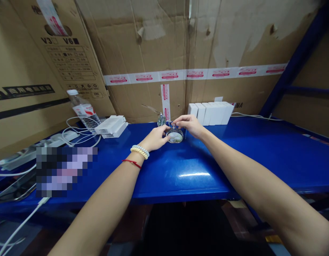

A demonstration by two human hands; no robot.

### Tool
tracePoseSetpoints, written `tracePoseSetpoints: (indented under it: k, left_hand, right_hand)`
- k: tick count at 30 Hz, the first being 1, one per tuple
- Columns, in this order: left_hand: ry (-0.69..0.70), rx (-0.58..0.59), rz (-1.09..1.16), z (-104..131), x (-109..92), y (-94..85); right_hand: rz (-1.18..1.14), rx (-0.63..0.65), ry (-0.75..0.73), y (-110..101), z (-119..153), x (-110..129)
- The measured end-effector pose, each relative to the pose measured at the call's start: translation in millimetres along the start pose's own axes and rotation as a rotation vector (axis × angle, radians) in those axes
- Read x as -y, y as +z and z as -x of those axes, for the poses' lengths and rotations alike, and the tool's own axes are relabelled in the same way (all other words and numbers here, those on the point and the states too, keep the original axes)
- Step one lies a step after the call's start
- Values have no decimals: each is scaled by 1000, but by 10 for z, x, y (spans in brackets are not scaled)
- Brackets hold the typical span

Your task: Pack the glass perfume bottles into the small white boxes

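A small round glass bottle with a pale label (175,136) stands upright on the blue table (164,177). My left hand (155,138) grips its left side between thumb and fingers. At the bottle's neck, my right hand (189,124) has its fingertips pinched together from the right; whether a small part is between them is too small to tell. Just behind my left fingers stands a faceted glass stopper or bottle (161,120), partly hidden.
White boxes (213,113) stand in a row at the back right. At the left are more white boxes (112,126), a water bottle (85,110), white cables, a power strip (33,153) and a blurred-out device (65,170). Cardboard (143,42) walls the back.
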State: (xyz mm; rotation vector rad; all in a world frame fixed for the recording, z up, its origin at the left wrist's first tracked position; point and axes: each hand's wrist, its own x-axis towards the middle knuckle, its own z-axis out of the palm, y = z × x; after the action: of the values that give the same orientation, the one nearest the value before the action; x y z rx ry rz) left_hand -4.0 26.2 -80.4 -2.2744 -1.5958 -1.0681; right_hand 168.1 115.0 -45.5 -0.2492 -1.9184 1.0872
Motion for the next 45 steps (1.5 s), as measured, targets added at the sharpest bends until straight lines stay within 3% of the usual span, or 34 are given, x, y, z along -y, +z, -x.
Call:
tracePoseSetpoints:
  k: [17,20,25,29,36,45]
  left_hand:
    - [8,-4,17,3,5,0]
    - [18,-5,12,5,3,-2]
    - [-4,-53,-24,2,-2,11]
    - [-43,-98,-17,-8,2,34]
    - [-116,-125,-17,-14,0,23]
    - [-111,-118,-25,-26,1,35]
  right_hand:
    - [27,4,3,7,2,1]
    - [146,25,-68,-6,-6,-7]
    - [565,6,-283,10,3,-9]
    - [771,-23,-357,104,37,-54]
    - [934,-61,-297,311,112,-155]
    - [952,-79,-285,340,101,-174]
